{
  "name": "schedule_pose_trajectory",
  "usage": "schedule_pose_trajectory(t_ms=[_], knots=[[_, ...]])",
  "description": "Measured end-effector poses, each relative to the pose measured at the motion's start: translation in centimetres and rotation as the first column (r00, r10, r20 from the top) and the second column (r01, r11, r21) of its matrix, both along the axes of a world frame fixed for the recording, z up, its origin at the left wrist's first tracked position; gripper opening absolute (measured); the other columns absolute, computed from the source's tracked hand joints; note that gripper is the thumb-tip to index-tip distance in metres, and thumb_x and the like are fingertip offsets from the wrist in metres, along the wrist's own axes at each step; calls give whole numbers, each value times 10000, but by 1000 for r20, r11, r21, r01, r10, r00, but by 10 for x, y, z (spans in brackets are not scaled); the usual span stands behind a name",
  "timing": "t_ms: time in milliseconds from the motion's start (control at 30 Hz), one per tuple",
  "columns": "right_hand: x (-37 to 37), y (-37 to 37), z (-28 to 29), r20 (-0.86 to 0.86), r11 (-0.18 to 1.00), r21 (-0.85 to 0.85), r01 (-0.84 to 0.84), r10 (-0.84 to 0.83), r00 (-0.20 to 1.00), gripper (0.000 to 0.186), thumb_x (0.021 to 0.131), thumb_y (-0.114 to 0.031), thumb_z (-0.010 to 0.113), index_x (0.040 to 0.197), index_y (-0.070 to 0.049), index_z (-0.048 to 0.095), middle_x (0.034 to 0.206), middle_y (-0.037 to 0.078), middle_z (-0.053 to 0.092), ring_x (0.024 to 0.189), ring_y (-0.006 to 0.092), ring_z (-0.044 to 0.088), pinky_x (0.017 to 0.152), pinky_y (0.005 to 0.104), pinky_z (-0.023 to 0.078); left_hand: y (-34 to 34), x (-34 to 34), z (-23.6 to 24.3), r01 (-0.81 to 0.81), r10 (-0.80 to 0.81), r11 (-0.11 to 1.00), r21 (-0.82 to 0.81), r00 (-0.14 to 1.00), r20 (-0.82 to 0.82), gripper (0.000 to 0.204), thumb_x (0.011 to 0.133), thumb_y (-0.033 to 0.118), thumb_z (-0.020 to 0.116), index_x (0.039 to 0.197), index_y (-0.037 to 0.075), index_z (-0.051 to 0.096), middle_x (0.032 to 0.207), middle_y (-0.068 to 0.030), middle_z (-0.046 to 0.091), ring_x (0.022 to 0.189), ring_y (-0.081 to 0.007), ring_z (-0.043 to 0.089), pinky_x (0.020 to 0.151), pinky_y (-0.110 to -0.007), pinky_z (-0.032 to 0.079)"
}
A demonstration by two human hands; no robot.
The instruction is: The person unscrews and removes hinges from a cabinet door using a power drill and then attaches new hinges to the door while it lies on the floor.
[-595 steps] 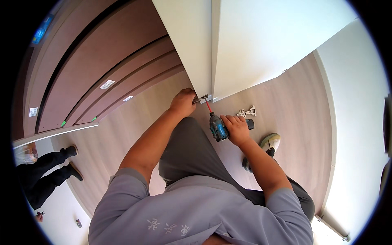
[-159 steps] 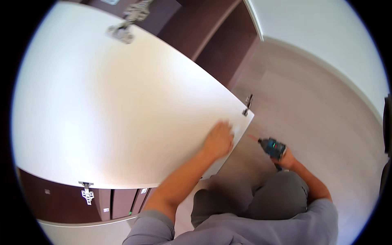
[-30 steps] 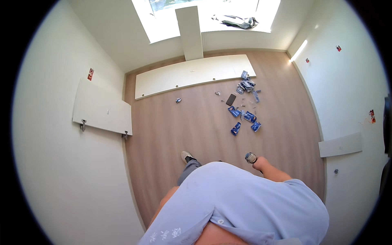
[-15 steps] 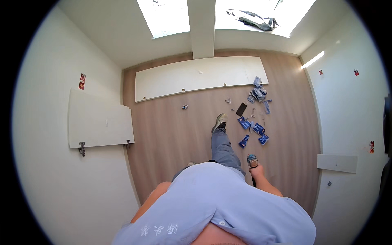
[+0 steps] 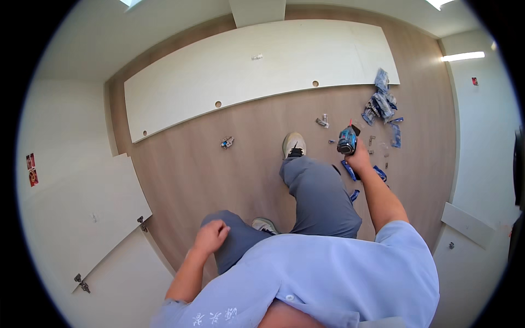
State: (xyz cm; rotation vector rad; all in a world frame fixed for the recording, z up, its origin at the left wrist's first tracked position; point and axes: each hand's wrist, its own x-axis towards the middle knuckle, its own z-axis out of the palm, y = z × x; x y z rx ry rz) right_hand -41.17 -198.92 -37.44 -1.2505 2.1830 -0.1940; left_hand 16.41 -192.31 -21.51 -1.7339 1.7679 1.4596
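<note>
My right hand grips a blue-and-black cordless drill with a red bit, held over small hardware and blue packets on the floor at the right. My left hand is beside my bent left knee, empty, its fingers loosely curled and slightly apart. A long white panel with several round hinge holes lies on the floor ahead. Metal hinge pieces lie below it, with more nearer the drill. Blue packets are partly hidden by my right arm and leg.
A pile of plastic bags overlaps the panel's right end. A white board with hinges leans on the left wall. A smaller board leans on the right wall. My shoe is on the floor in the middle.
Since half a second ago my right hand with the drill has moved forward, and my left hand has come into view by my knee. The long panel appears larger.
</note>
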Motion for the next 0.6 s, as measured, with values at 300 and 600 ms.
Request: schedule_pose_trajectory(t_ms=[300, 600], knots=[[53, -50, -210, 84, 989, -141, -38, 50, 995, 705, 765, -109, 793, 1409, -117, 506, 1311, 213, 617, 1251, 429, 586, 1005, 492, 499, -169, -18, -140, 1, 29, 973, -231, 992, 126, 287, 972, 274, 681, 1163, 61, 698, 1156, -187, 692, 1033, -366, 684, 906, -425, 560], [50, -49, -259, 0, 992, -98, -84, 85, 996, 782, 703, 14, 741, 1435, -119, 501, 1284, 154, 599, 1201, 403, 600, 984, 498, 501, -282, -56, -282, 478, -426, 878, 24, 757, 495, 598, 869, 379, 786, 1348, 78, 595, 1362, -164, 610, 1246, -381, 617, 998, -504, 527]])
